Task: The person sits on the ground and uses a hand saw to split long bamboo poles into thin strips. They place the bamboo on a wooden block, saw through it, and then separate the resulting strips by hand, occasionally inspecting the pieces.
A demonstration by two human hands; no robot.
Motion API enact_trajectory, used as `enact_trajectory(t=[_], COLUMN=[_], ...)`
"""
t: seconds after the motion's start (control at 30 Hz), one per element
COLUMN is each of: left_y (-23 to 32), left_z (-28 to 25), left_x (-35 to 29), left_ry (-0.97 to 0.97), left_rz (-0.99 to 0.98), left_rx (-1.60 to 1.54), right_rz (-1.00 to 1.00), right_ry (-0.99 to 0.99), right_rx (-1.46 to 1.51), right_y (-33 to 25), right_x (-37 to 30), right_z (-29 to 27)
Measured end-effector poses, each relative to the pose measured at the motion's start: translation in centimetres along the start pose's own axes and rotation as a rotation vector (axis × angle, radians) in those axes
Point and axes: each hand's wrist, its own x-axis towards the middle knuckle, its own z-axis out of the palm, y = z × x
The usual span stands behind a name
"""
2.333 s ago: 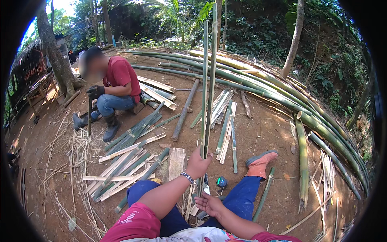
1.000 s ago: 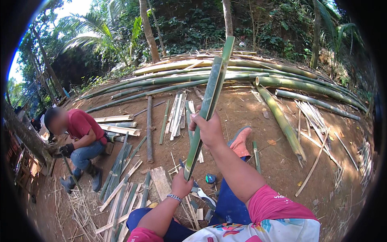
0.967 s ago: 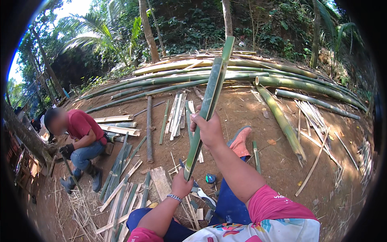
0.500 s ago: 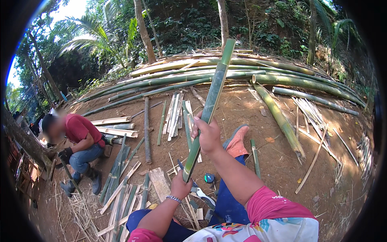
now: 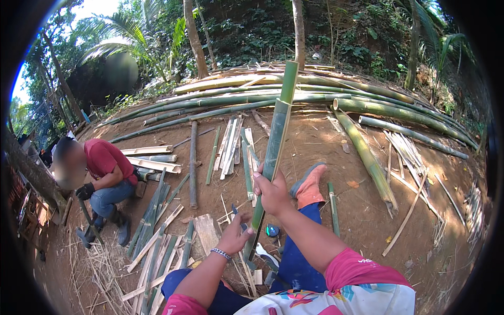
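Observation:
I sit on bare earth with a long green split bamboo strip standing nearly upright in front of me, its top leaning slightly right. My right hand grips it about a third of the way up. My left hand, with a bead bracelet on the wrist, is closed around the strip's lower end close to the ground. A blade with a pale edge lies by my knee, and a small blue-green round object rests on the soil beside it.
A crouching person in a red shirt works at the left with a dark glove. Split bamboo strips lie piled between us. Long whole bamboo poles lie across the far ground and at right. A wooden block lies near my left knee.
The bamboo strip has been tipped more upright and shifted slightly; my right hand keeps its hold on it. My view has turned left since the earliest frame.

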Motion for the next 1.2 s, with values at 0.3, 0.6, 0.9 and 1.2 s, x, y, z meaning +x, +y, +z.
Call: enact_trajectory(t=[0.3,0.6,0.9,1.2], left_y=[13.7,14.7,16.3,16.8], left_z=[-7.2,-7.0,-13.4,-22.8], left_x=[3.0,1.4,-0.9,-2.4], left_ry=[0.405,0.772,0.878,0.747], left_rz=[0.278,0.021,0.22,-0.066], left_rx=[-0.518,-0.676,-0.521,0.389], right_rz=[-0.138,-0.343,-0.122,0.525], right_ry=[-0.274,-0.426,-0.599,-0.365], right_rx=[-0.574,-0.911,-0.906,-1.022], right_y=[3.7,5.8,3.5,17.5], right_x=[-4.9,-7.5,-5.2,-4.8], right_z=[4.0,6.2,3.9,-10.8])
